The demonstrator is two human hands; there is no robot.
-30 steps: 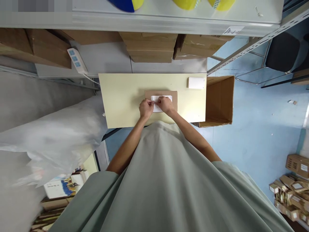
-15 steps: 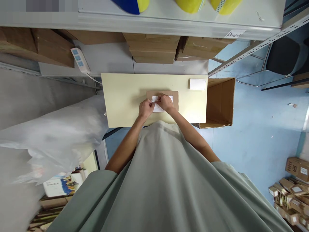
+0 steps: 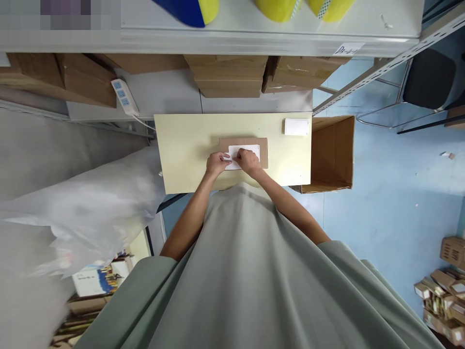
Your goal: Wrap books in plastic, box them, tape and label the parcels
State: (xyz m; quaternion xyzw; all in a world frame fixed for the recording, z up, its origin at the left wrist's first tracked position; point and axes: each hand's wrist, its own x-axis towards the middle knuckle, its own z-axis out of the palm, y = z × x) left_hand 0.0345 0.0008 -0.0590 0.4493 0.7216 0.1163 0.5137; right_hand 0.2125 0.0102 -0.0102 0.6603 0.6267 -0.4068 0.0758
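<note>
A flat brown cardboard box (image 3: pixel 262 148) lies on a pale yellow table (image 3: pixel 181 145). On top of it is a white label (image 3: pixel 254 149). My left hand (image 3: pixel 216 163) pinches the label's left edge with fingers closed. My right hand (image 3: pixel 247 160) rests on the middle of the label, fingers curled and pressing down on it. Both hands sit close together over the box's near left part.
A small white stack of labels (image 3: pixel 297 126) lies at the table's far right corner. An open cardboard carton (image 3: pixel 332 152) stands beside the table's right edge. A power strip (image 3: pixel 124 96) and brown boxes (image 3: pixel 228 75) sit on the shelf behind. A large white bag (image 3: pixel 80 208) bulges at left.
My right hand has shifted slightly left and nearer on the label. My left hand has stayed at the label's left edge. The box has not moved.
</note>
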